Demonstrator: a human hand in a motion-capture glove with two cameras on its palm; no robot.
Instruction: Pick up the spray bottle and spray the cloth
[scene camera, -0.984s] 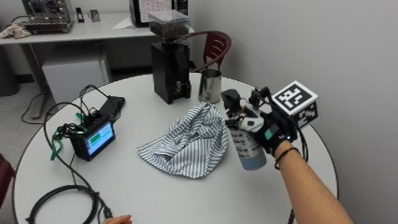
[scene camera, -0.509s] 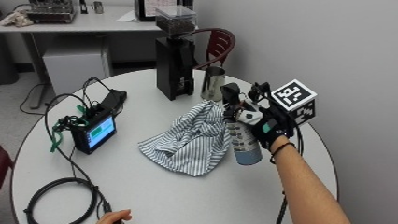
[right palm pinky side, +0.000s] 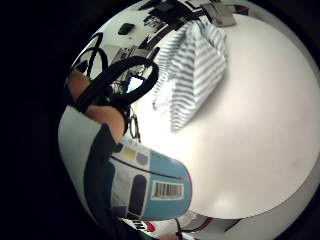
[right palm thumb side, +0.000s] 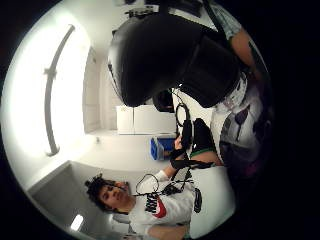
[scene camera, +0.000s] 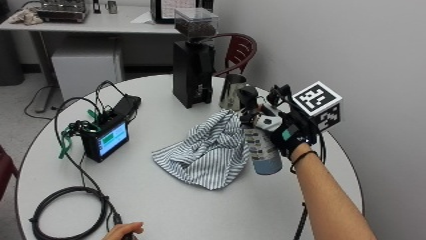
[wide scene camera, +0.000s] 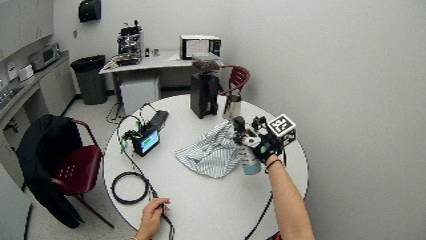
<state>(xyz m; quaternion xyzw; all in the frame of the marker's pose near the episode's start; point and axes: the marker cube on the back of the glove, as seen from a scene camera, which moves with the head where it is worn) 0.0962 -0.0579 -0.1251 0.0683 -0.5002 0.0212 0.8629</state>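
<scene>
Gloved right hand wrapped round the spray bottle, held upright above the round white table, its black nozzle toward the striped cloth. Cloth crumpled just beside the bottle on the thumb side, apparently touching its lower body. Barcode label on the bottle legible only from the little-finger palm camera; black spray head filling the thumb-side one. Beyond the cloth, steel pitcher and coffee grinder; farther across, small monitor and coiled cable. Bare tabletop under the forearm out to the near rim.
</scene>
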